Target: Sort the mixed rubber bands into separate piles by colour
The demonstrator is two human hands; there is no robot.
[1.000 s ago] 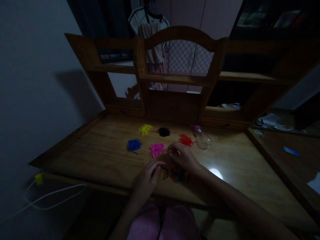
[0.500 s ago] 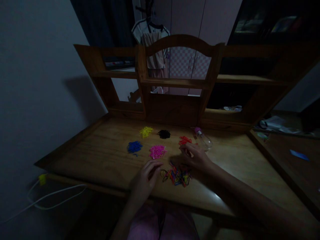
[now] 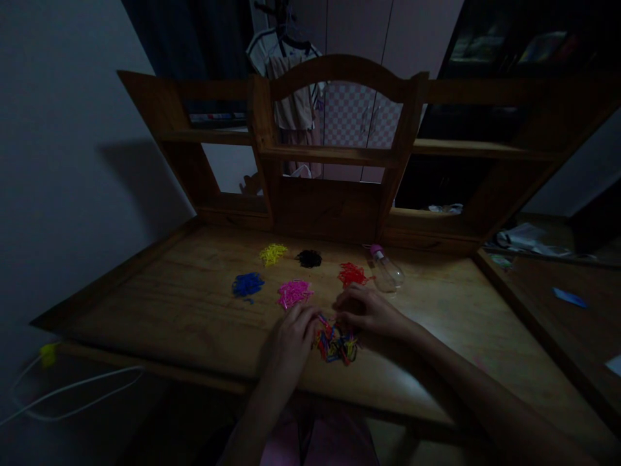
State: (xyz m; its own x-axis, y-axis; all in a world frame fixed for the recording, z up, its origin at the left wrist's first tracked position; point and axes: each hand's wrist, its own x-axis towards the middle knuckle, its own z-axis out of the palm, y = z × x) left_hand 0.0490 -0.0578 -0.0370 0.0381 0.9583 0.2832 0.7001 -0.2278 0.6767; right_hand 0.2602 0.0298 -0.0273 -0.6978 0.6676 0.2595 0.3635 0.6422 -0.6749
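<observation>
A mixed heap of small coloured loop-like pieces (image 3: 337, 346) lies near the desk's front edge. My left hand (image 3: 294, 333) rests at its left side, fingers curled together at the heap's upper edge; what they hold, if anything, is too small to make out. Over the heap's upper right hovers my right hand (image 3: 371, 312), thumb and fingers bent but apart, with nothing visible between them. Sorted piles lie beyond: pink pieces (image 3: 294, 293), blue pieces (image 3: 248, 285), yellow pieces (image 3: 273, 254), black pieces (image 3: 309, 259) and red pieces (image 3: 352, 274), the last just past my right hand.
A clear bulb-shaped bottle (image 3: 389, 275) with a pink cap lies right of the red pile. The wooden desk (image 3: 160, 298) has a shelf unit (image 3: 330, 155) along its back. A white cable (image 3: 82, 388) hangs at the left front. The room is dim.
My right hand has come down and left from the red pile to the mixed heap. My left hand has turned over toward the heap's edge. The view has shifted slightly.
</observation>
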